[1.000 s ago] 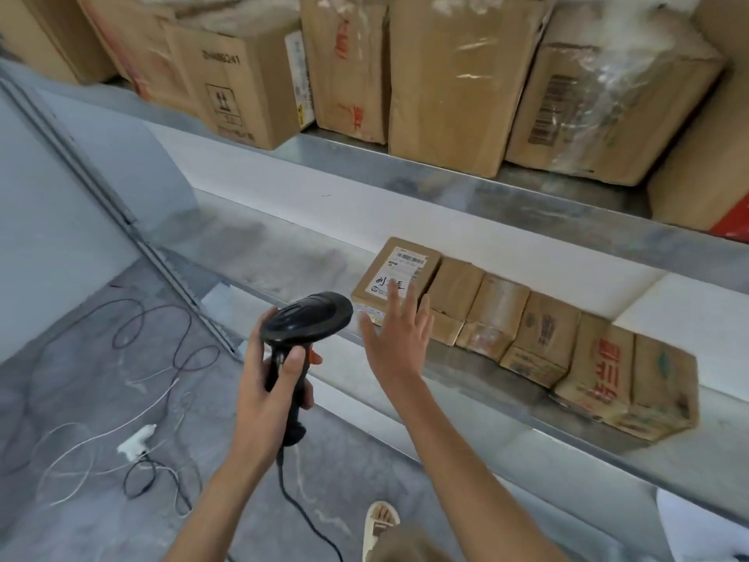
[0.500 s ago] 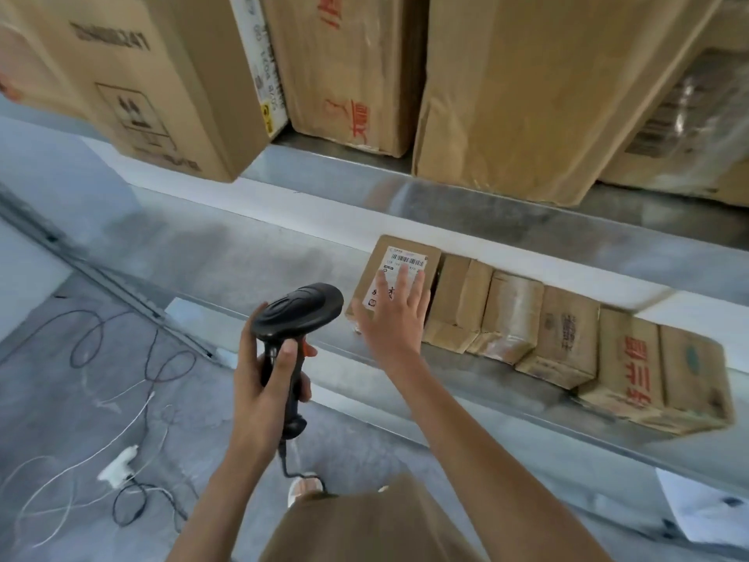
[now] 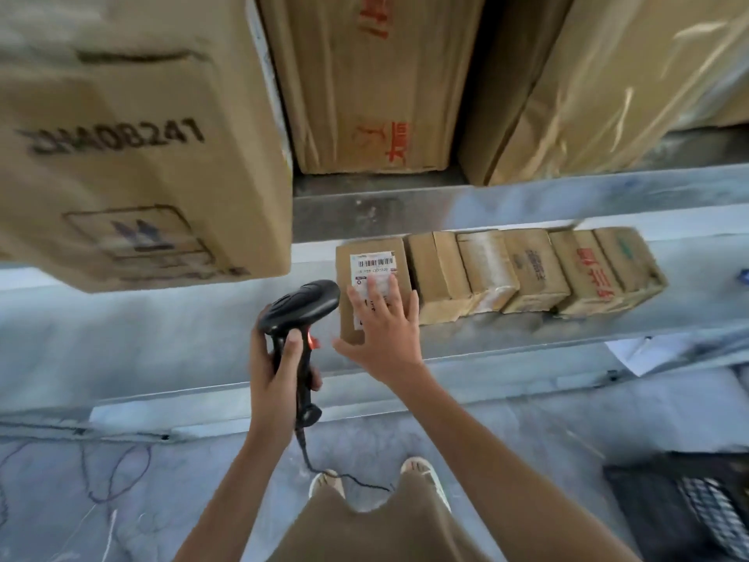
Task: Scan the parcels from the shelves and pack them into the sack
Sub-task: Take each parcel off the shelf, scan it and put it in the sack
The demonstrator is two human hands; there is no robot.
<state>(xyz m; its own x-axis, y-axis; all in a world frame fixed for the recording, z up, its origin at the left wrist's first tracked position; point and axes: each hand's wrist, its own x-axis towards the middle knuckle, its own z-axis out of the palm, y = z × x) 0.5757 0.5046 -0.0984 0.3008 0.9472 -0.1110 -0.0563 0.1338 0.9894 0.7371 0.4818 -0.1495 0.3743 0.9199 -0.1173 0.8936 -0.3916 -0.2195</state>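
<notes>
- The left hand (image 3: 279, 371) is gripping the black scanner (image 3: 302, 314) by its handle, nose tilting toward the shelf, likely for the barcode.
- The right hand (image 3: 385, 330), fingers straight and spread, is lying flat on the labelled parcel (image 3: 367, 253), holding nothing.
- That parcel is sitting leftmost of 6 on the lower shelf (image 3: 527, 338).

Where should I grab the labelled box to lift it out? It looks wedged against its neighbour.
Grip the labelled box across its free left side and front edge, from the aisle: its right side presses against the next box.
</notes>
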